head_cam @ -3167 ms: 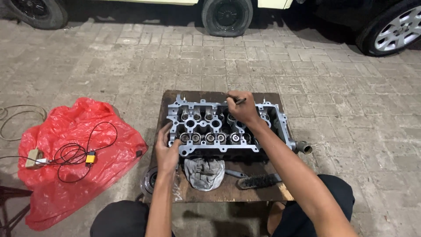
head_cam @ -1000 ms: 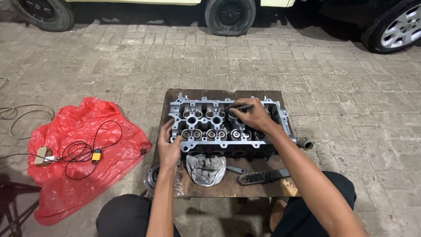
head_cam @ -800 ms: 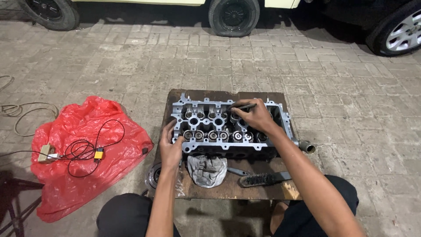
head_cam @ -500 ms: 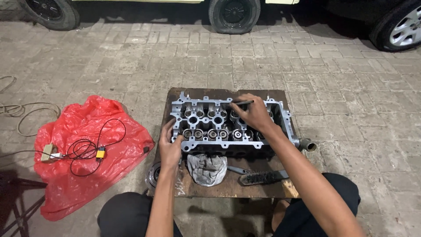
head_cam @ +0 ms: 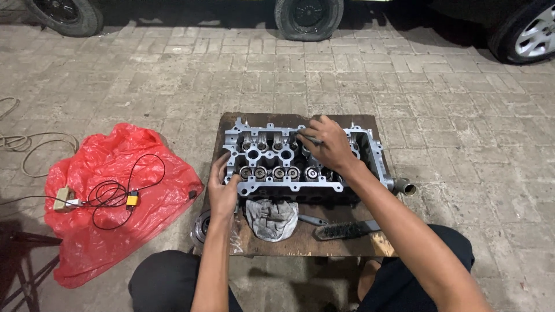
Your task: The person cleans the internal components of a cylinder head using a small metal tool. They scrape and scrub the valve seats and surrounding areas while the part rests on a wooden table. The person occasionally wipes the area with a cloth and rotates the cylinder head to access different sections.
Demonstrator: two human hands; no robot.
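A grey metal cylinder head [head_cam: 272,159] lies on a low wooden board [head_cam: 300,240] in front of me. My left hand [head_cam: 221,186] grips its near left corner. My right hand [head_cam: 327,144] rests over the middle of the head and holds a thin dark tool [head_cam: 308,138], its tip pointing left at the far row of bores. A grey rag [head_cam: 270,217] and a wire brush [head_cam: 346,229] lie on the board just below the head.
A red plastic sheet [head_cam: 115,196] with black wires and a small yellow part [head_cam: 132,199] lies to the left on the brick paving. Coiled cord [head_cam: 23,144] is at far left. Car wheels [head_cam: 308,14] stand along the top edge. A round metal part [head_cam: 202,226] sits at the board's left edge.
My right hand has shifted a little to the left along the head with the tool. The left hand stays on the near left corner.
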